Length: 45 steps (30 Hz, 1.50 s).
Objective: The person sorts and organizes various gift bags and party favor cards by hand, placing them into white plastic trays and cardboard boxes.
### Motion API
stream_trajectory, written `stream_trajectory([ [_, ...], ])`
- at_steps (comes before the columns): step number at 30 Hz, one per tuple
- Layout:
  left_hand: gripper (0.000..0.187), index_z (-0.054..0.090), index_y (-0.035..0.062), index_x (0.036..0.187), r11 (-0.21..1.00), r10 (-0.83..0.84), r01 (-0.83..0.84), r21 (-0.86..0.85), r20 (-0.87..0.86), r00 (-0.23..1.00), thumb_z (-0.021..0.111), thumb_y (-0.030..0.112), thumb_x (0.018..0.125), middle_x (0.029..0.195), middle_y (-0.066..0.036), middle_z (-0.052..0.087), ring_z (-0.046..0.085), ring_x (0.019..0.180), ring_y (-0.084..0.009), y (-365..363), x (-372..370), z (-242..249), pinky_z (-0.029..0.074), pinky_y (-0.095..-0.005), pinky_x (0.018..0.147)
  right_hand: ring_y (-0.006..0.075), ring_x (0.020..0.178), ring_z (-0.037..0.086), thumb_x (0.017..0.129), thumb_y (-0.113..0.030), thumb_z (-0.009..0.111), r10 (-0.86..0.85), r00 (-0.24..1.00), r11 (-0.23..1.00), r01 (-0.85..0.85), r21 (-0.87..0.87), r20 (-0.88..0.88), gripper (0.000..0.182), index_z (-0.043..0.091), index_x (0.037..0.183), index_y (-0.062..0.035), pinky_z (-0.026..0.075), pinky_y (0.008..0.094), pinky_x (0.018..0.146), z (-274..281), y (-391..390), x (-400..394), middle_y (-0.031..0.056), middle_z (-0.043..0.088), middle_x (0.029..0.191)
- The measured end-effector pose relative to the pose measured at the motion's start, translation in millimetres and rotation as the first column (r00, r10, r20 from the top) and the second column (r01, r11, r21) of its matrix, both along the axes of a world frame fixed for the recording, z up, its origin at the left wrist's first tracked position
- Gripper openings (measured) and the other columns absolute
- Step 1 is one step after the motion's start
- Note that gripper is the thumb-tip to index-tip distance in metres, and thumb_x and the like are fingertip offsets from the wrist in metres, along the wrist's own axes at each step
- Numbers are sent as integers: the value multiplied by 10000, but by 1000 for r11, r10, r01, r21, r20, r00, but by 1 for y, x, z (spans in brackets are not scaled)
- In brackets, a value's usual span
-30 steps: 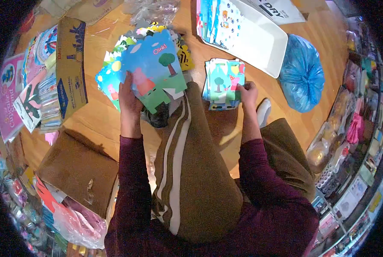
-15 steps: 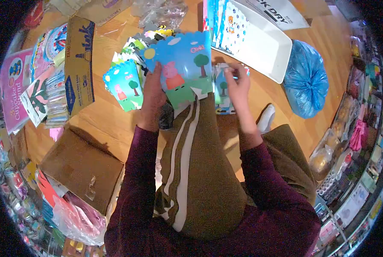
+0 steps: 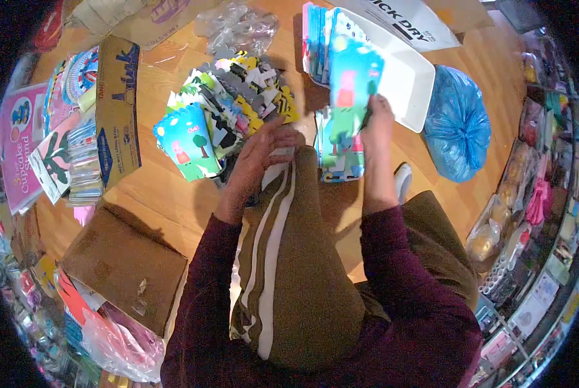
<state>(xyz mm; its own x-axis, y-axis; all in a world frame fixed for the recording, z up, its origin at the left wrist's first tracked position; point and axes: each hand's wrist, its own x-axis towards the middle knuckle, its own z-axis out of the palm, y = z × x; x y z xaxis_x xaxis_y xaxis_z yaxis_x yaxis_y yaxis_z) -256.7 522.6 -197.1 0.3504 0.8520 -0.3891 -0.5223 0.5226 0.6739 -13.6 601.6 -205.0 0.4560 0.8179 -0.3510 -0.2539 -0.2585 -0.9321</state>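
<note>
My right hand (image 3: 379, 124) grips a flat pig-print popcorn box (image 3: 355, 81) with a scalloped top edge, slightly blurred. It is held up in front of the white plastic bin (image 3: 414, 97), where similar flat printed pieces (image 3: 314, 42) stand at the left end. Below that hand, a small stack of printed pieces (image 3: 342, 165) lies on the floor. My left hand (image 3: 263, 155) hovers by my knee with its fingers stretched out, holding nothing. Just beyond it spreads a pile of scalloped pieces (image 3: 238, 97), with another pig-print box (image 3: 187, 142) on its near left side.
A tied blue plastic bag (image 3: 459, 123) sits right of the bin. To the left are a cardboard box of packaged goods (image 3: 120, 107), a pink cupcake stand package (image 3: 24, 142) and a brown carton (image 3: 124, 262). Clear plastic wrap (image 3: 238, 29) lies at the back. Shelf goods line the right.
The pig-print popcorn box has passed from my left hand to my right, moving right and up toward the bin. My left hand has let go and dropped slightly toward my knee.
</note>
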Motion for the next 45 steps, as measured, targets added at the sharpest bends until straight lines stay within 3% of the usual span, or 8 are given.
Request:
stream_trajectory([
  [7,587,363,58,1256,995,-94,95,24,-25,995,420,487,859,1121,-138,509,518,979,-227,-22,5,2,454,-354,795,161,733,532,826,-105,512,25,989,998,-16,-64,146,251,529,1003,72,445,283,654,-40,95,51,86,556,827],
  [10,520,367,47,1264,996,-91,92,16,-64,994,374,421,902,1128,-119,509,519,992,-193,-21,-2,4,453,-323,791,255,887,573,746,-183,599,365,568,913,-61,-404,738,448,494,1128,27,456,335,726,-79,111,55,188,585,992],
  [14,503,369,39,1260,1000,-24,24,4,-70,997,366,400,910,1111,-127,515,521,987,-200,-19,-21,-2,455,-335,793,329,946,555,707,-324,599,508,395,861,-201,-468,765,536,491,1166,-69,432,379,828,-111,121,68,201,572,1033],
  [26,404,416,30,1203,913,406,-398,90,-273,872,452,286,892,1061,-100,531,505,1005,-195,-37,-93,12,436,-358,830,185,795,569,786,-104,564,71,798,997,-40,-64,598,312,537,1066,30,476,272,578,-67,48,83,147,587,937],
  [28,382,422,0,1156,785,550,-596,170,-635,543,531,213,858,968,-94,556,535,876,-154,-45,-120,-20,462,-291,715,186,791,566,788,-82,557,44,766,999,-50,-8,642,286,540,1048,37,481,275,582,-71,21,87,142,586,928],
  [35,730,403,-16,1152,787,394,-600,147,-867,305,768,317,615,947,-146,544,539,884,-228,-50,-155,-88,459,-316,735,174,779,554,796,-21,539,-52,844,999,39,35,534,146,552,929,37,496,289,612,-33,-44,44,113,575,867],
  [37,899,405,-29,1143,841,93,-541,27,-991,96,811,421,478,1000,-176,530,527,924,-291,-46,-153,-100,437,-371,794,171,777,554,794,-19,542,-37,847,999,14,47,530,137,549,920,34,494,283,604,-31,-48,35,108,574,865],
  [45,802,394,-58,1108,773,285,-631,-65,-853,436,822,262,510,999,-191,527,562,861,-264,-58,-178,-154,479,-355,715,137,745,548,798,-15,541,24,869,993,-77,87,494,119,548,904,39,466,244,596,-25,-28,13,92,573,848],
])
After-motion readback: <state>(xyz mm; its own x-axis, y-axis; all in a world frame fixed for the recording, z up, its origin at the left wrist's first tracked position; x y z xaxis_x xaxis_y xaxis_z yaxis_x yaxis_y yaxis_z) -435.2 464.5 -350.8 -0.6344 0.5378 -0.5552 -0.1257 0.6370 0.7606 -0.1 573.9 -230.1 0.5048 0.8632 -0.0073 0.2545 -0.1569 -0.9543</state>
